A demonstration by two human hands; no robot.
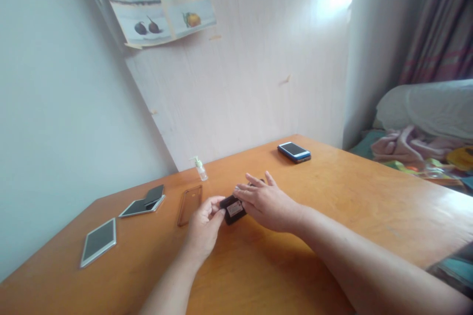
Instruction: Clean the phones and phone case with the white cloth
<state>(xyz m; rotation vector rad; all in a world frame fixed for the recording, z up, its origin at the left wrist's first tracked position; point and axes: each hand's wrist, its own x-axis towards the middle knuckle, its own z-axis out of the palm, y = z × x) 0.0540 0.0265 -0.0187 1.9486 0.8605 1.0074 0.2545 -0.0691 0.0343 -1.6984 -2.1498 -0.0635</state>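
A small black phone (234, 210) with a pale printed label on its upper face is held near the middle of the wooden table. My left hand (207, 221) pinches its left edge between thumb and fingers. Spread across its right part is my right hand (264, 202), fingers stretched out and pressing over it. A bit of something white shows at those fingertips, too small to name. Left of my left hand lies a clear brownish phone case (180, 211). Behind it stands a small clear pump bottle (201, 171). The far right end of the phone is mostly hidden.
At the left lie a white-framed device (99, 242) and another white-framed device (132, 208) with a dark phone (154, 195) resting on it. At the back right sits a stack of phones (294, 151). Wall panels stand behind the table (351, 197); bedding (401, 147) lies beyond its right edge.
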